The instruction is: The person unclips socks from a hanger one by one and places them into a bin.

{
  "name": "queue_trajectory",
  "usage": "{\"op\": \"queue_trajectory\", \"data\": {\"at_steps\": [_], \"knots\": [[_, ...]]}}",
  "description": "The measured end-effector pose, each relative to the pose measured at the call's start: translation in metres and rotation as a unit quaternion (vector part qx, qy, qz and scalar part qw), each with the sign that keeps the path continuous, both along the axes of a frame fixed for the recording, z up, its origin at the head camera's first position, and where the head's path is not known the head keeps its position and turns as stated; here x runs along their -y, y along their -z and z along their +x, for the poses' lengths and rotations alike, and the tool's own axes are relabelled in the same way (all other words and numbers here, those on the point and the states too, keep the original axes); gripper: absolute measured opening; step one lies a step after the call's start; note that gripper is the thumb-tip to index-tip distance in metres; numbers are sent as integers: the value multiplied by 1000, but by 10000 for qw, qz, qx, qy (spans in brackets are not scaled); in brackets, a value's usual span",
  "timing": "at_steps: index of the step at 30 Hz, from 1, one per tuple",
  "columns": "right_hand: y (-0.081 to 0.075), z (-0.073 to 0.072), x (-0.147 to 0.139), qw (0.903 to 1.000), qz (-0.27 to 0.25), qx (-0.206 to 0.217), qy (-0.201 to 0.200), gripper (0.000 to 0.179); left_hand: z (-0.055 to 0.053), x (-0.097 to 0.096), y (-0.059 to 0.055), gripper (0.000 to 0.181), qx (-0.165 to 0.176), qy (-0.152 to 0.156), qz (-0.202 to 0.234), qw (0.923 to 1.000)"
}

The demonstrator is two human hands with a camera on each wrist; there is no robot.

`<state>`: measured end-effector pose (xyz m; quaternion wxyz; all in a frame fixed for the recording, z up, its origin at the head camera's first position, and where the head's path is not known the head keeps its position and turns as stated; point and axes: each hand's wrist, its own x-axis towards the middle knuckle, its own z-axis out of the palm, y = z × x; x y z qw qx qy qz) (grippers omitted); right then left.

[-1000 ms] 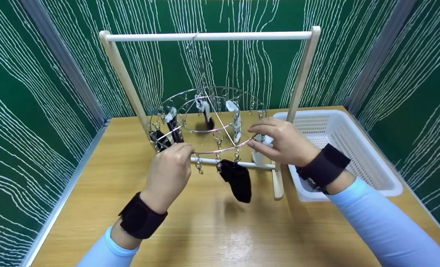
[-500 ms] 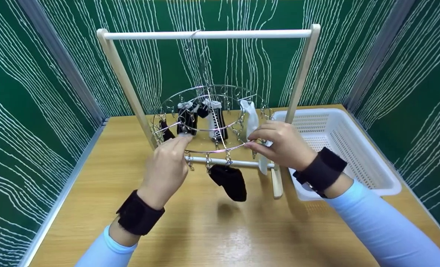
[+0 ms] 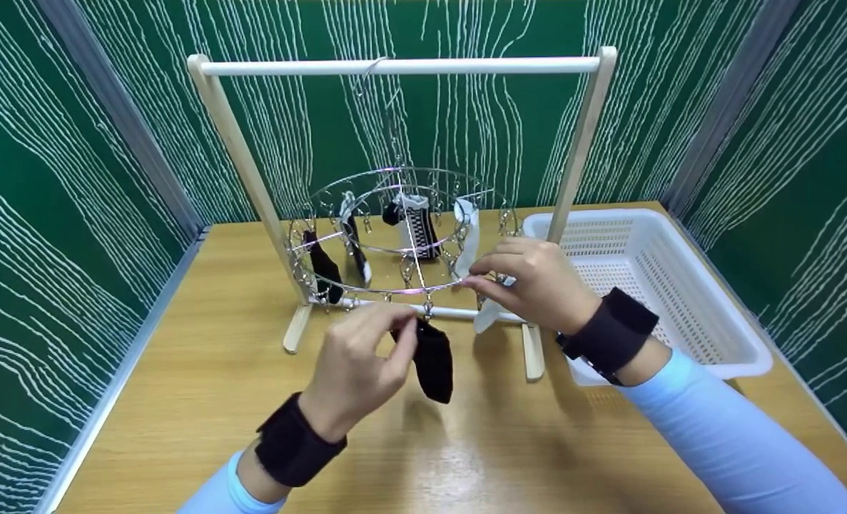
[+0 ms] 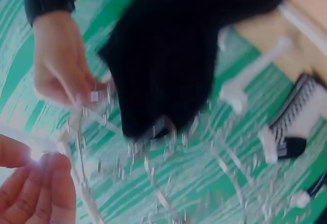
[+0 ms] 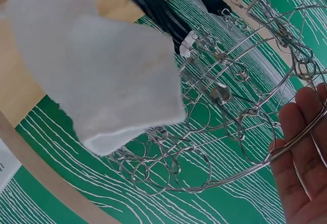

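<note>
A round metal clip hanger (image 3: 373, 290) with two rings hangs from a rack, with socks clipped on it. My right hand (image 3: 526, 278) pinches the outer ring at its near right; in the right wrist view its fingers (image 5: 301, 152) lie behind the wire. My left hand (image 3: 362, 353) is beside a black sock (image 3: 435, 368) hanging at the front. In the left wrist view its thumb and fingers (image 4: 59, 175) are bent close together, apart from that sock. A white sock (image 5: 117, 75) hangs near my right hand.
The wooden rack's white top bar (image 3: 480, 67) carries the hanger's hook. A checkered sock (image 3: 424, 232), a dark striped sock (image 3: 354, 239) and another black sock (image 3: 323, 268) hang farther back. A white plastic basket (image 3: 680, 300) stands at the right on the wooden table (image 3: 202, 400).
The hanger has turned, bringing the white and patterned socks to new places. My left hand has left the ring and moved right to the black sock. My right hand stays on the ring.
</note>
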<state>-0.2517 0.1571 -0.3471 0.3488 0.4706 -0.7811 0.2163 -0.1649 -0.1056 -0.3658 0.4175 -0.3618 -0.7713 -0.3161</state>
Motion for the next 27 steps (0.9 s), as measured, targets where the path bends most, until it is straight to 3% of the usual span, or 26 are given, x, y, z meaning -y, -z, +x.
{"op": "queue_trajectory", "data": {"at_steps": [3, 7, 13, 17, 21, 27], "knots": [[0, 0, 0, 10000, -35, -9, -40, 18, 1, -5, 6, 16, 183, -68, -42, 9998], [0, 1, 2, 10000, -23, 54, -62, 15, 2, -8, 12, 28, 662, -388, -324, 9965], [-2, 2, 3, 9999, -21, 93, -60, 14, -1, -12, 12, 40, 1595, -676, -882, 9809], [-2, 3, 3, 9999, 8, 137, -47, 16, -6, -12, 12, 42, 2129, -526, -1046, 9700], [-2, 4, 3, 9997, 44, 229, -40, 16, -12, -10, 12, 39, 2574, -147, -907, 9619], [-1, 4, 3, 9996, 31, 277, -31, 15, -17, -7, 12, 25, 2811, 43, -632, 9576]]}}
